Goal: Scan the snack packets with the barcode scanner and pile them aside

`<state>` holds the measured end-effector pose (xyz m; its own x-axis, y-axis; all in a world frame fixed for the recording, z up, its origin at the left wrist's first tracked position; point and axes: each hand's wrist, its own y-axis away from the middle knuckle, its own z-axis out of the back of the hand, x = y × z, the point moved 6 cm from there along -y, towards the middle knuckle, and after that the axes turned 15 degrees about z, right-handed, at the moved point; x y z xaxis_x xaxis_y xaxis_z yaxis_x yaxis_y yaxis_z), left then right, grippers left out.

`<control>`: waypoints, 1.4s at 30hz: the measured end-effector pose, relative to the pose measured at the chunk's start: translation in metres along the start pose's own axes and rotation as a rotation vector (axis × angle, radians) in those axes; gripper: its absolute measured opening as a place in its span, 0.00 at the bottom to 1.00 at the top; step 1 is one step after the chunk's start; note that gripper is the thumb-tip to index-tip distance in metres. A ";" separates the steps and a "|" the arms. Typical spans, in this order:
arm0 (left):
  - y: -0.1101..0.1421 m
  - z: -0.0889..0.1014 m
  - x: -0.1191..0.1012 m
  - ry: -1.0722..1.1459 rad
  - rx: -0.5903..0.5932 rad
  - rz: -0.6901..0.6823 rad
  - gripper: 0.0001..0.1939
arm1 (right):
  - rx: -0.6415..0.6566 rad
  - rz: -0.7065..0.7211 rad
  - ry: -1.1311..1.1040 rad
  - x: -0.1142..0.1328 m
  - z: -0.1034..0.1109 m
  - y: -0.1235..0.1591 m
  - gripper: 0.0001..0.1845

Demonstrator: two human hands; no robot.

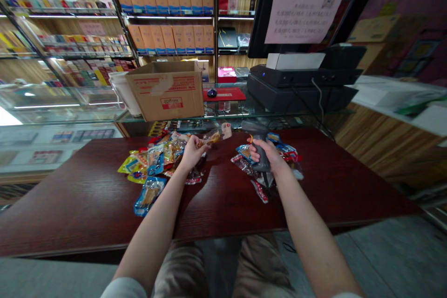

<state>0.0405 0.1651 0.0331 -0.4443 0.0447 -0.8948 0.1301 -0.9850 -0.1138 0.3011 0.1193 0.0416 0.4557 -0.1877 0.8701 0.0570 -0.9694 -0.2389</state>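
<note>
My left hand (193,152) pinches the near end of a clear snack packet (214,136) with brownish contents, raised at the right edge of a heap of packaged snacks (155,156). In my right hand (263,152) is a dark handheld barcode scanner (260,160), its grip wrapped by my fingers and its head (254,126) tilted toward the left. Below and around the scanner lies a smaller group of snack packets (243,164), partly covered by my hand. One blue-edged packet (149,195) sits at the near side of the left heap.
Behind the dark wooden table (101,195) is a glass counter. An open cardboard box (167,95), a mouse (212,92) on a red mat and a black cash register (296,86) stand on it. A screen with a pink paper notice (303,9) rises above the register. Shelves hold boxed goods.
</note>
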 end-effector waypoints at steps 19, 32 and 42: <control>0.028 -0.010 -0.020 -0.952 -0.102 -0.310 0.18 | -0.259 0.054 0.234 0.046 0.070 0.001 0.20; 0.015 -0.117 -0.051 -0.833 0.292 0.045 0.30 | -0.151 0.023 0.158 0.031 0.097 0.006 0.23; -0.012 -0.148 -0.025 -0.284 0.255 0.156 0.14 | -0.185 0.089 0.207 0.033 0.096 0.013 0.23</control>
<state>0.1811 0.2008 -0.0069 -0.6683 -0.1215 -0.7339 0.0072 -0.9876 0.1570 0.4020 0.1161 0.0257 0.2595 -0.2836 0.9231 -0.1470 -0.9564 -0.2525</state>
